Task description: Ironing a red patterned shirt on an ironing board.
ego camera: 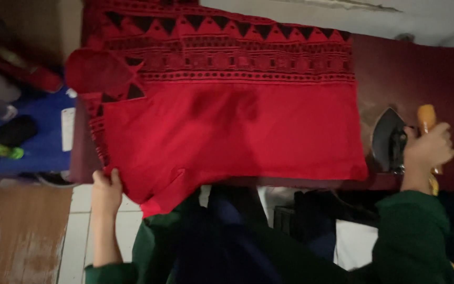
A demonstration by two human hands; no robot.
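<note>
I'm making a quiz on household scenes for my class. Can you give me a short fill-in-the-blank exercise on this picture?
1. The right hand grips the handle of an ____.
2. The left hand holds the edge of a ____ garment with black patterns.
3. The iron stands ____ the garment, not on it.

Missing words: iron; red; beside

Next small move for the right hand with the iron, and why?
Probably lower the iron onto the near right part of the red garment. The right hand grips its handle with the iron tipped up beside the cloth, while the left hand pins the near left edge flat.
</note>
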